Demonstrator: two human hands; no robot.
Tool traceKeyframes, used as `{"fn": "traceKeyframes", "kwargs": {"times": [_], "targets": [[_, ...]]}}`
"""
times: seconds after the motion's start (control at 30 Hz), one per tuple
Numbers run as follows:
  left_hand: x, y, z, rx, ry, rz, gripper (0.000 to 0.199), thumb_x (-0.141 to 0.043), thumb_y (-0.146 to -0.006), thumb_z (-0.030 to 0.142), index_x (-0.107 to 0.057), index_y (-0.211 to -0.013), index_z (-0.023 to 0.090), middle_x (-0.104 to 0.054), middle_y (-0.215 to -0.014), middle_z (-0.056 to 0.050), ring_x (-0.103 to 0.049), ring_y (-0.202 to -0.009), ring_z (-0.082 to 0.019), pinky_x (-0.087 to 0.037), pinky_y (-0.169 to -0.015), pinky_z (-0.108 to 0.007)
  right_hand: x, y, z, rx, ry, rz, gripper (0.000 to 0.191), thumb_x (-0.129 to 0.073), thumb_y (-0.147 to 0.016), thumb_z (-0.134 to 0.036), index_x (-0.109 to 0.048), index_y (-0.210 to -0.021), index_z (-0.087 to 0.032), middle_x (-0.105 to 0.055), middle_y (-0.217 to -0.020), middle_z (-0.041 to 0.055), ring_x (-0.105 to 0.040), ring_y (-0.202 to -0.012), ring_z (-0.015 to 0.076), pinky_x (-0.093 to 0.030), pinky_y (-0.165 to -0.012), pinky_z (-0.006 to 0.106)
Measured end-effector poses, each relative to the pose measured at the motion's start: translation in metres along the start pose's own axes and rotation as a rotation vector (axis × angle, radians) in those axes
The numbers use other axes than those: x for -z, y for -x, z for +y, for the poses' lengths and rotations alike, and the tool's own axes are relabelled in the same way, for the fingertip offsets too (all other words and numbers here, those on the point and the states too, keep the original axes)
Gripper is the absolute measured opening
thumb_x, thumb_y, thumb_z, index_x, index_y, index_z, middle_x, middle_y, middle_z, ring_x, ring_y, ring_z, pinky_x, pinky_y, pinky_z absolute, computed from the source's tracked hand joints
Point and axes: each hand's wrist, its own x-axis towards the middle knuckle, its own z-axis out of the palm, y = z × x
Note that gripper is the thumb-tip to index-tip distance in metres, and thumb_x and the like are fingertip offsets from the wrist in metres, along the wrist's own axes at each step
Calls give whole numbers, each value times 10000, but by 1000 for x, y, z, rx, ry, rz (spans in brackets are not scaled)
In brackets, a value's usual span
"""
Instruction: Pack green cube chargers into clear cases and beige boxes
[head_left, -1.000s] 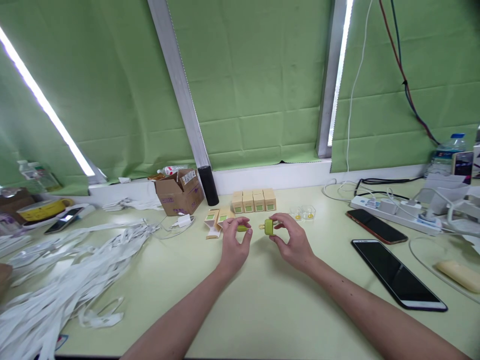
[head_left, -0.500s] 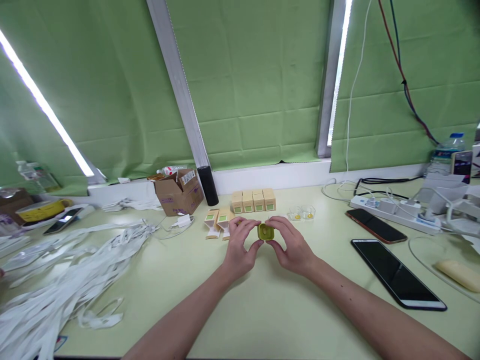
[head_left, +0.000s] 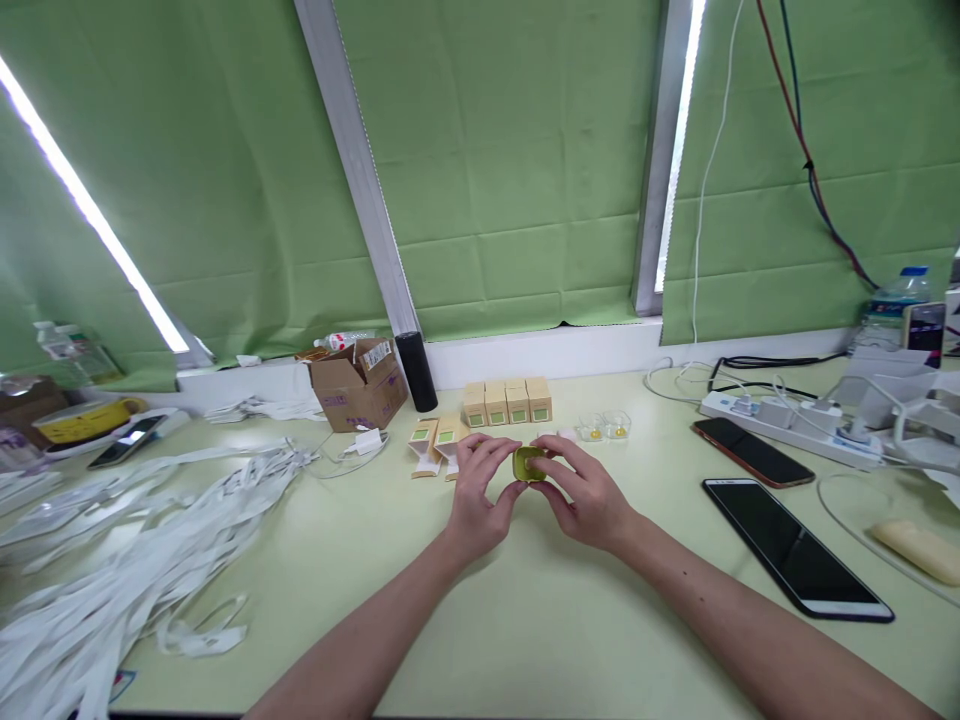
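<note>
narrow pinch, left hand and right hand holding green piece

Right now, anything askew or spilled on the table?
The white straps sprawl tangled across the left side, messy against the tidy row of boxes. I see no spill, and what's visible of the green case in the hands looks fine.

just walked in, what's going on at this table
A person's left hand and right hand hold a small green case between them, with a right-hand finger across its near face. Beyond the hands, four small cartons stand in a row, with two opened cartons to the left and two clear cups with something yellow in them to the right. Two phones lie farther right.
</note>
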Motion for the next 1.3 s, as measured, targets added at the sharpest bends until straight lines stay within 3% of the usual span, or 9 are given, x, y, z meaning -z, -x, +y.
{"fn": "traceKeyframes", "kwargs": {"times": [0.33, 0.77, 1.3], "targets": [[-1, 0, 1, -101, -31, 50, 386, -657, -935, 147, -607, -1309, 229, -712, -1194, -122, -555, -1150, -305, -462, -985, -520, -2, -3, -1, 85, 63, 4, 386, -491, -987, -50, -551, -1342, -189, -582, -1241, 197, -652, -1048, 277, -631, -758, 415], [0, 1, 0, -76, -44, 49, 385, -640, -948, 161, -606, -1325, 231, -694, -1211, -121, -544, -1158, -297, -461, -989, -505, -4, 0, 1, 61, 63, 53, 342, -542, -999, -84, -592, -1312, -215, -632, -1276, 188, -675, -1118, 273, -636, -838, 424], [-1, 0, 2, -96, -85, 79, 388, -659, -947, 160, -603, -1324, 233, -704, -1194, -113, -565, -1112, -287, -467, -964, -487, -3, -5, -2, 140, 88, 60, 421, -493, -973, -1, -585, -1340, -188, -578, -1299, 195, -629, -1068, 257, -629, -790, 407]]}}
